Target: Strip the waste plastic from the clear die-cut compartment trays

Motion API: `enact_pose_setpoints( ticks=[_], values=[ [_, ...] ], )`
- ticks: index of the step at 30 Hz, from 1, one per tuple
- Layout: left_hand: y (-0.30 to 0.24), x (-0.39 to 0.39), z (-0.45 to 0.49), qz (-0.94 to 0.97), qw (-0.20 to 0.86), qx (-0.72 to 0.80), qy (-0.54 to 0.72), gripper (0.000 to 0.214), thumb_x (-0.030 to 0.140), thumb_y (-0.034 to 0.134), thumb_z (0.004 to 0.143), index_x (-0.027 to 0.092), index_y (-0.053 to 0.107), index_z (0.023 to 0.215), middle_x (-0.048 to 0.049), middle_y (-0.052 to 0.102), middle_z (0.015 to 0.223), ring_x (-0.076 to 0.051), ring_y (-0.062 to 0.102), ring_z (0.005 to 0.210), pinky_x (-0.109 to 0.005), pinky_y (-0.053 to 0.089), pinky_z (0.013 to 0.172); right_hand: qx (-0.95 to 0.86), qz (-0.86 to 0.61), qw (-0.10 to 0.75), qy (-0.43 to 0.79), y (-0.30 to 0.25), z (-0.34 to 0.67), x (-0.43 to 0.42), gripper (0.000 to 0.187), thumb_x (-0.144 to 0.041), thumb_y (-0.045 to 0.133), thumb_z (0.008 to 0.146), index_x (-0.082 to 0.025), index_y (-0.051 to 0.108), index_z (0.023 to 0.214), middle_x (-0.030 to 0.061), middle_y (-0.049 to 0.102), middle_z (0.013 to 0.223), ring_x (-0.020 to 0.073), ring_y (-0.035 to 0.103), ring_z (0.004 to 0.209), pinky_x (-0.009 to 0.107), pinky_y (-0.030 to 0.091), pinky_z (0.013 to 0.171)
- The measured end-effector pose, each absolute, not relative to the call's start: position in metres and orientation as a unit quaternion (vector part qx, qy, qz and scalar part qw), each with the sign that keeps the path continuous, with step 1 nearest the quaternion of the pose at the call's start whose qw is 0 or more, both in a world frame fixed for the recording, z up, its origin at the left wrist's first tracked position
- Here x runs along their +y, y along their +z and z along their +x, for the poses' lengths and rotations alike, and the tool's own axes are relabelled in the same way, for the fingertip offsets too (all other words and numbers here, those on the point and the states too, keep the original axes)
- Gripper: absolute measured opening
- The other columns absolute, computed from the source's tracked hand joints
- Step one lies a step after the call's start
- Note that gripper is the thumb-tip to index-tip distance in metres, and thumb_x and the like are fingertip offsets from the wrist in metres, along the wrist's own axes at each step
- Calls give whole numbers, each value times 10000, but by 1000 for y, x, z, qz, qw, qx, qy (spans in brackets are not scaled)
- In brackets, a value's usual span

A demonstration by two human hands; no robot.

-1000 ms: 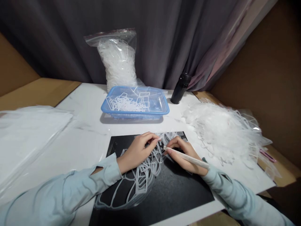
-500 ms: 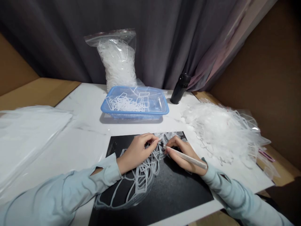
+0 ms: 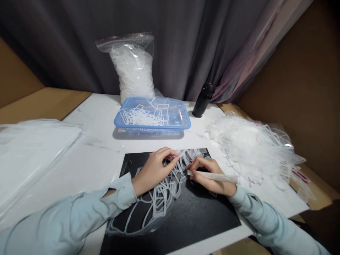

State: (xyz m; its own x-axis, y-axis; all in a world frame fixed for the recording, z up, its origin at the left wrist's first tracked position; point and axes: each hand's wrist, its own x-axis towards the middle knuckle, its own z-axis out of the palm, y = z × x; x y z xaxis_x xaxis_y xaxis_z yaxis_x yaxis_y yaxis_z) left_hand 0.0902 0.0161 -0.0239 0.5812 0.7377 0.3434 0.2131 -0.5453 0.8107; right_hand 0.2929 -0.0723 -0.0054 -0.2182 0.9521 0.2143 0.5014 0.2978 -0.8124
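My left hand (image 3: 155,171) rests on the black mat (image 3: 202,212), its fingertips pinching a translucent plastic strip (image 3: 180,155) from a tangle of clear plastic frames (image 3: 159,202). My right hand (image 3: 209,176) grips a white pen-like tool (image 3: 215,176), whose tip lies close to the tangle next to my left fingertips. Both hands sit over the far part of the mat and hide some of the plastic beneath them. Light blue sleeves cover both forearms.
A blue mesh basket (image 3: 152,116) holds clear frames, with a zip bag of white plastic (image 3: 132,69) behind it. A black bottle (image 3: 203,100) stands to its right. A large plastic heap (image 3: 252,150) lies right, and stacked clear sheets (image 3: 34,148) lie left.
The white tool has swung from a slant to nearly level, its rear end rising toward the heap. My right hand has shifted slightly. My left hand has barely moved.
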Motion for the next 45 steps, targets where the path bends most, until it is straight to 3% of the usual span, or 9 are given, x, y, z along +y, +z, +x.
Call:
enact_pose_setpoints(
  ticks=[15, 20, 26, 45],
  values=[
    [-22, 16, 88, 811, 386, 288, 332, 92, 266, 568, 921, 203, 634, 906, 22, 627, 799, -135, 591, 758, -264, 438, 714, -737, -483, 351, 315, -5, 298, -73, 76, -196, 571, 879, -213, 563, 805, 13, 677, 744, 181, 686, 817, 254, 506, 714],
    [-21, 16, 88, 806, 388, 299, 333, 108, 279, 567, 917, 199, 638, 899, 14, 632, 797, -142, 600, 755, -268, 441, 721, -735, -496, 355, 295, -6, 297, -74, 48, -198, 550, 922, -211, 580, 887, 7, 702, 802, 136, 665, 741, 228, 485, 691],
    [-21, 16, 89, 806, 382, 307, 332, 92, 263, 578, 915, 197, 639, 895, 17, 624, 791, -138, 593, 754, -265, 431, 728, -721, -517, 359, 290, -8, 295, -74, 19, -233, 562, 934, -222, 562, 949, 10, 700, 840, 147, 679, 766, 243, 485, 700],
    [-18, 13, 88, 811, 380, 274, 350, 99, 240, 577, 917, 184, 641, 868, -4, 647, 797, -150, 616, 756, -266, 462, 718, -688, -537, 380, 307, -13, 294, -74, 87, -284, 548, 957, -215, 525, 911, 19, 695, 812, 160, 699, 763, 246, 492, 657]
  ],
)
